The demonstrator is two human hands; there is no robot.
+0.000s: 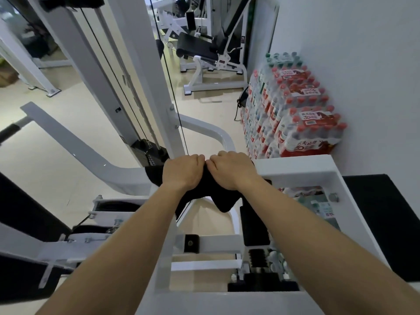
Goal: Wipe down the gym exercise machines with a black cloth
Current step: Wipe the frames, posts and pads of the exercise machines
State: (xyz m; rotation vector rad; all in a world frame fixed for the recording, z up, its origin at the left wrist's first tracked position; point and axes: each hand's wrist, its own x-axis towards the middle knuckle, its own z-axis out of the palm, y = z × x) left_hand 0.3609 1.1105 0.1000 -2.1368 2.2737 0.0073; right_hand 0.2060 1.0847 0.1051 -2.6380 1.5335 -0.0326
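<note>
A black cloth (223, 202) is draped over a white bar of the exercise machine (127, 176) in the middle of the view. My left hand (181, 172) and my right hand (229, 170) sit side by side on top of it, knuckles almost touching, fingers curled down over the cloth and the bar. Loose ends of the cloth hang below my wrists. The fingertips are hidden on the far side of the bar.
The machine's white upright (145, 71) with black cables (168, 71) and a weight stack (147, 153) rises just behind my hands. Stacked packs of bottled water (293, 110) stand by the right wall. Another white machine with a black pad (197, 47) is farther back. A black pad (381, 219) lies at right.
</note>
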